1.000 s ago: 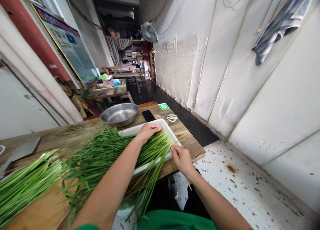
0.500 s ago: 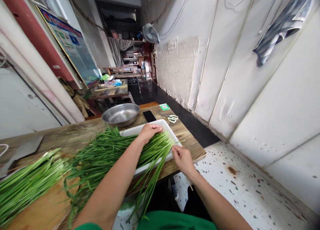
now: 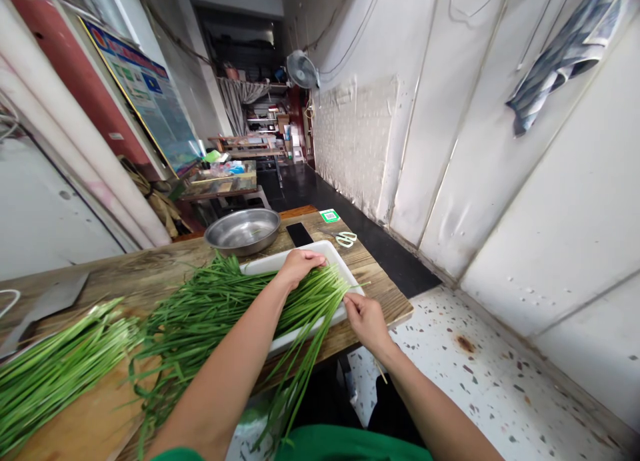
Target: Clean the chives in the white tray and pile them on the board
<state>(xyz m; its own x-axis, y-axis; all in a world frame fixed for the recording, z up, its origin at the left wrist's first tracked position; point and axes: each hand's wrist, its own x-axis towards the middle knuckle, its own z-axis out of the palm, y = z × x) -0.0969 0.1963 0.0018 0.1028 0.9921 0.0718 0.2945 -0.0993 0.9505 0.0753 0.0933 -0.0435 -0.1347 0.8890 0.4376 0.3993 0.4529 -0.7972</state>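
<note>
Long green garlic chives [image 3: 215, 301] lie heaped in and over a white tray [image 3: 345, 264], their pale stem ends toward the right. My left hand [image 3: 303, 266] reaches across the heap, its fingers pinched at the stem ends by the tray's far side. At the tray's right corner my right hand [image 3: 366, 317] is closed, thumb against fingers, on the stem ends of some chives. Leaves of several chives hang over the tray's near edge below it. Exactly how many stems each hand grips is hidden by the fingers.
A steel bowl [image 3: 243, 231], a black phone [image 3: 299, 234] and white-handled scissors [image 3: 345, 239] rest behind the tray on the wooden table [image 3: 385, 294]. To the left are a cleaver [image 3: 55, 301] and more chives on a cutting board [image 3: 85, 414]. A wall stands at right.
Both hands keep nearly the same place and grip. The whole view has shifted very slightly; the chives and tray look unchanged.
</note>
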